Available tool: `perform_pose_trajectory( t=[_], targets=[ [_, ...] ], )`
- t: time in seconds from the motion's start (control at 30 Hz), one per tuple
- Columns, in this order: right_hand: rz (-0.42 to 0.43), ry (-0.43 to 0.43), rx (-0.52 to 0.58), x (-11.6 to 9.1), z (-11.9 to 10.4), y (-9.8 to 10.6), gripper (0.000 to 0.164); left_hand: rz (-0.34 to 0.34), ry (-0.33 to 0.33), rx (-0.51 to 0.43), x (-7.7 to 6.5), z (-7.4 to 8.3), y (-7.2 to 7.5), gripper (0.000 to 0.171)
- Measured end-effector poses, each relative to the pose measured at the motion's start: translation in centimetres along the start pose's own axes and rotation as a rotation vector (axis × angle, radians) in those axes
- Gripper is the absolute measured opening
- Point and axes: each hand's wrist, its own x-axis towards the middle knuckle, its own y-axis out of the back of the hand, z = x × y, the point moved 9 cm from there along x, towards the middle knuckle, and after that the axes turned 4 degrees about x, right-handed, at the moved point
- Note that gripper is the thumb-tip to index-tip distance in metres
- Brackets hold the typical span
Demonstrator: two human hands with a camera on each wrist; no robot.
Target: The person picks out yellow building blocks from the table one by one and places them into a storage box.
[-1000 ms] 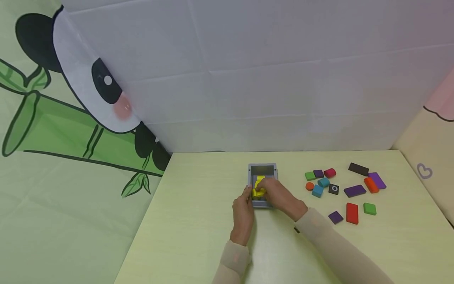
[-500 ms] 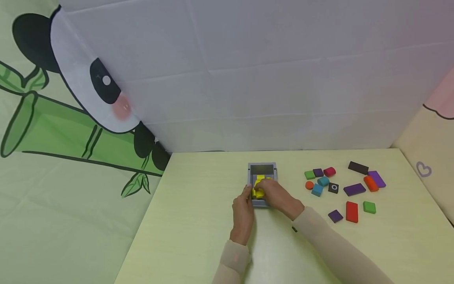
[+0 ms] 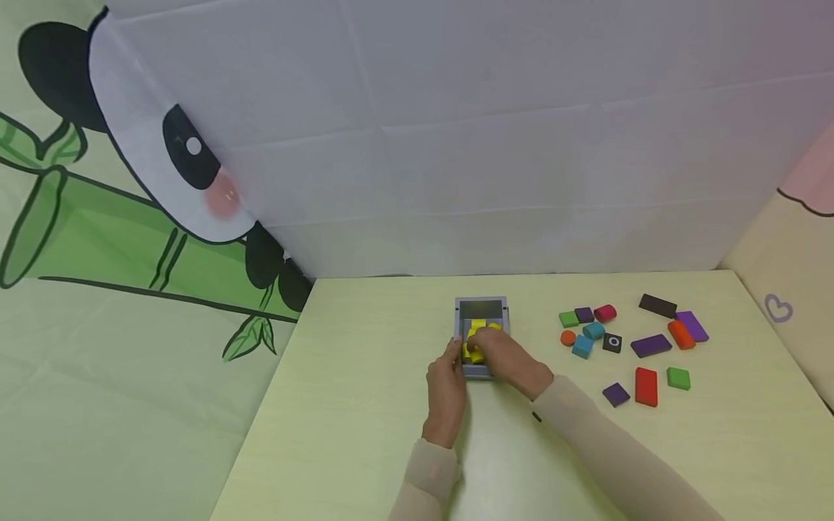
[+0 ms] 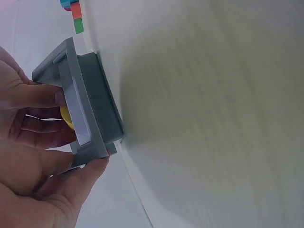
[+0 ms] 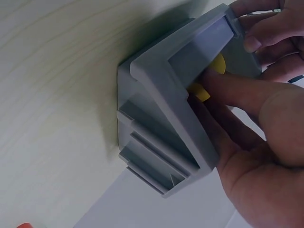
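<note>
A small grey box (image 3: 458, 315) stands on the table with several yellow blocks (image 3: 478, 323) inside. My left hand (image 3: 446, 394) pinches the box's near left rim between thumb and fingers, as the left wrist view shows at the rim corner. My right hand (image 3: 511, 360) reaches into the box from the right. In the right wrist view, its thumb and fingers pinch a yellow block (image 5: 199, 91), mostly hidden by the fingertips. Another yellow piece with a rounded edge (image 5: 218, 63) shows deeper in the box. Ridged ledges run along the box's outer side.
Loose coloured blocks lie on the table to the right, among them a red block (image 3: 646, 386), a purple block (image 3: 651, 346), a black block (image 3: 658, 305) and a blue block (image 3: 583, 346). A small dark piece (image 3: 537, 417) lies beside my right sleeve. A printed cloth wall rises behind the table.
My right hand has shifted slightly to the left inside the box, over the yellow blocks. The left hand keeps its hold on the rim, and the box stays in place.
</note>
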Motion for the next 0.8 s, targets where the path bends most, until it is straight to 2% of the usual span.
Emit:
perform_pose_trajectory(
  t=[0.27, 0.8],
  targets=[
    [-0.028, -0.004, -0.028, 0.11, 0.18, -0.51, 0.023, -0.008, 0.016, 0.005, -0.12, 0.03, 0.02, 0.037],
    [-0.041, 0.001, -0.002, -0.08, -0.17, -0.1, 0.021, -0.005, 0.024, 0.001, -0.1, 0.02, 0.13, 0.037]
  ],
)
